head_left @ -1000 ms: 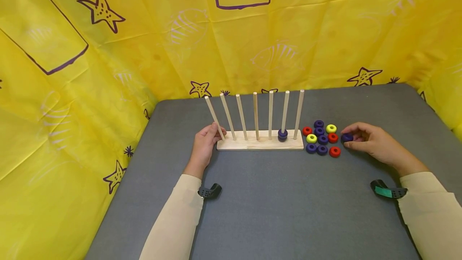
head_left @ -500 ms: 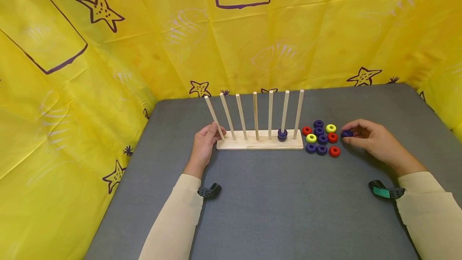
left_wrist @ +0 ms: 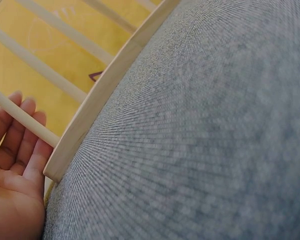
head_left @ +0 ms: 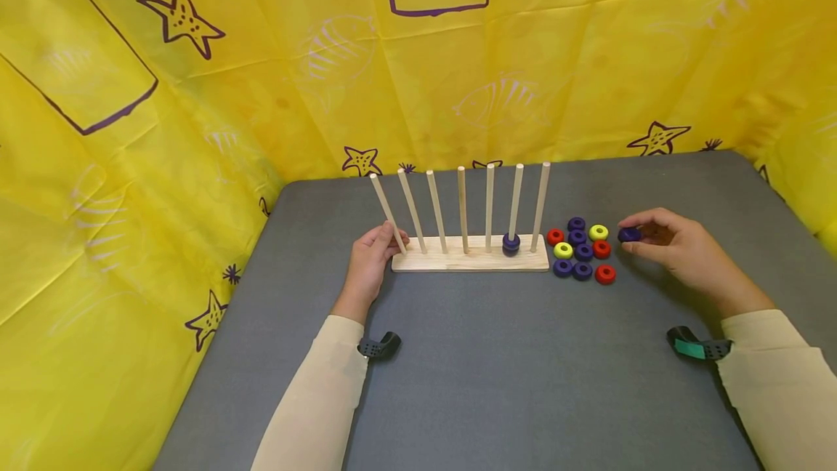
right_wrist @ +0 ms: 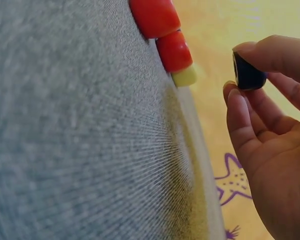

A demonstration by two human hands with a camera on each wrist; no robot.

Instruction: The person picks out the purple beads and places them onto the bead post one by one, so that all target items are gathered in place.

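Note:
A pale wooden stand with a row of upright pegs sits on the grey table. My left hand is at its left end, fingers lightly bent behind the leftmost peg; the left wrist view shows that hand with its palm towards the camera. A dark blue ring is on the second peg from the right, with another seemingly under it. My right hand pinches a dark blue ring between thumb and fingers. In the right wrist view this ring is clear of the table.
Between stand and right hand lie several loose rings: dark blue, red and yellow. A yellow patterned cloth hangs behind and left of the table. Each wrist wears a dark band.
My right hand has raised the pinched blue ring slightly off the table. The left hand and the stand have stayed in place.

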